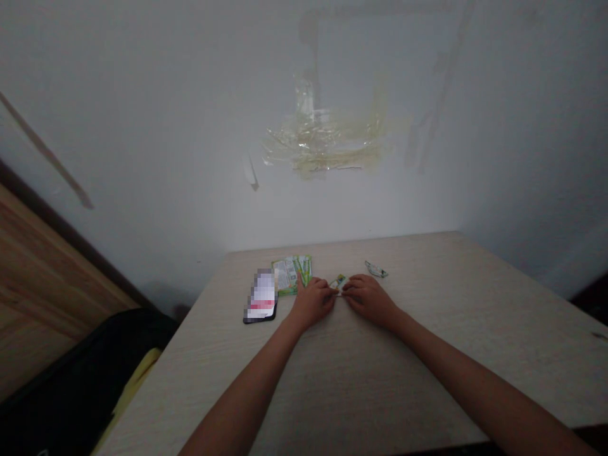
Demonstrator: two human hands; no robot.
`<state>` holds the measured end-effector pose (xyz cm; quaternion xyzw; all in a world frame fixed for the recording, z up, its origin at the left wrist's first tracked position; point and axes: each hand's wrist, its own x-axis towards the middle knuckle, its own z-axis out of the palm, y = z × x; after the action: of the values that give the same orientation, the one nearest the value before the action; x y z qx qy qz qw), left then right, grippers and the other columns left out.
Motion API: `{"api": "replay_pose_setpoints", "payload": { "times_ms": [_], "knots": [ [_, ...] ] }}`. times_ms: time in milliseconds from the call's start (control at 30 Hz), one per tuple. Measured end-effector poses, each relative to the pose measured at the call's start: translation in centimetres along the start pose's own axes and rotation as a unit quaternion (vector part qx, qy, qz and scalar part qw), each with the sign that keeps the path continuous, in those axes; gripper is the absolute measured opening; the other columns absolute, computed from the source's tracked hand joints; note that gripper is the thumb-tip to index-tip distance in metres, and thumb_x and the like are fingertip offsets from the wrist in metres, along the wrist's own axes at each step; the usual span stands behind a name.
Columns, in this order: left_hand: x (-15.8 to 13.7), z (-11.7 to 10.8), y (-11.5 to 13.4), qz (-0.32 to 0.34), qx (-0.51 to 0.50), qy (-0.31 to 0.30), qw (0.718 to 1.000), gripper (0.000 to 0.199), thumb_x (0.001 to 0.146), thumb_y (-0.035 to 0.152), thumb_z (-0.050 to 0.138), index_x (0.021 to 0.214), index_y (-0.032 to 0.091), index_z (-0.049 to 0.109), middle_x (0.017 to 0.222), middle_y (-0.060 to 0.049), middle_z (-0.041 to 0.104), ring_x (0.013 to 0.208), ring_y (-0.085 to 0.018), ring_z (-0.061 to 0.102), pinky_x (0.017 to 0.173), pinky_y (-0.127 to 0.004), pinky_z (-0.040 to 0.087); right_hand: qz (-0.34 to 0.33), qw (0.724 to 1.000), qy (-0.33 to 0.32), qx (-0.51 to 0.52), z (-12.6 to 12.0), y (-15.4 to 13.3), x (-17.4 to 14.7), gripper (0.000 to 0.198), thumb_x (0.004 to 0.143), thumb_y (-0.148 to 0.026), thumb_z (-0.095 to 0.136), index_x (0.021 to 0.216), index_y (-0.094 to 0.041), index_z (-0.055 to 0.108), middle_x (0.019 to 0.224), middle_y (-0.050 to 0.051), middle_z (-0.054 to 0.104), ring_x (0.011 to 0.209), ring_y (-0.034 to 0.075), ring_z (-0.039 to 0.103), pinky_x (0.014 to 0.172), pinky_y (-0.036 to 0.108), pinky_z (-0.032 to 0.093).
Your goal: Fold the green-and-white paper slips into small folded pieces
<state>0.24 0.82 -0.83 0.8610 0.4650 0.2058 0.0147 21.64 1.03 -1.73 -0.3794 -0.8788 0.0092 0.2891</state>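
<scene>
Between my two hands lies a small piece of printed paper, white with green, yellow and blue, low against the tabletop. My left hand grips its left side with bent fingers, the thumb side close to the printed cards. On the right side, the fingers of my right hand pinch the same paper. Parts of it are hidden under my fingertips. A stack of green and white printed cards lies just beyond my left hand. Farther right sits a small folded paper piece, apart from my right hand.
A phone with a blurred screen lies left of the cards on the pale wooden table. The wall behind carries peeling clear tape. Dark cloth and a yellow item are beside the table's left edge.
</scene>
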Motion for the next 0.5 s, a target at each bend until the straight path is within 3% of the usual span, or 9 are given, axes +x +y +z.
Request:
{"api": "replay_pose_setpoints", "payload": {
  "times_ms": [167, 267, 400, 500],
  "knots": [
    [0.08, 0.05, -0.43, 0.009, -0.036, -0.019, 0.999, 0.022, 0.087, 0.036, 0.058, 0.104, 0.035, 0.071, 0.093, -0.001, 0.067, 0.108, -0.023, 0.055, 0.112, -0.063, 0.006, 0.025, 0.999, 0.007, -0.026, 0.04, 0.2, 0.12, 0.017, 0.086, -0.021, 0.06, 0.095, -0.024, 0.075, 0.099, 0.004, 0.074, 0.111, 0.027, 0.057, 0.1, 0.048, 0.038],
    [0.15, 0.18, -0.82, 0.006, -0.056, -0.018, 0.998, 0.02, 0.089, 0.036, 0.056, 0.103, 0.036, 0.07, 0.105, 0.0, 0.068, 0.112, -0.022, 0.054, 0.113, -0.062, 0.007, 0.016, 1.0, 0.006, -0.018, 0.05, 0.42, 0.16, 0.018, 0.086, -0.02, 0.059, 0.093, -0.024, 0.075, 0.098, 0.004, 0.074, 0.111, 0.027, 0.058, 0.101, 0.048, 0.039],
    [0.15, 0.2, -0.83, 0.024, -0.045, -0.012, 0.999, 0.024, 0.093, 0.038, 0.05, 0.109, 0.036, 0.067, 0.126, 0.002, 0.063, 0.125, -0.023, 0.047, 0.113, -0.063, 0.002, 0.016, 1.0, 0.004, -0.009, -0.03, 0.55, 0.24, 0.018, 0.085, -0.017, 0.059, 0.091, -0.023, 0.075, 0.098, 0.003, 0.074, 0.114, 0.026, 0.057, 0.102, 0.048, 0.039],
    [0.12, 0.04, -0.65, 0.049, -0.026, -0.021, 0.998, 0.028, 0.095, 0.04, 0.044, 0.114, 0.037, 0.065, 0.125, 0.003, 0.065, 0.129, -0.024, 0.044, 0.113, -0.062, -0.002, 0.024, 1.0, -0.001, -0.007, -0.19, 0.43, 0.3, 0.017, 0.085, -0.018, 0.06, 0.091, -0.023, 0.075, 0.098, 0.003, 0.074, 0.115, 0.026, 0.057, 0.104, 0.048, 0.037]
  ]
}}
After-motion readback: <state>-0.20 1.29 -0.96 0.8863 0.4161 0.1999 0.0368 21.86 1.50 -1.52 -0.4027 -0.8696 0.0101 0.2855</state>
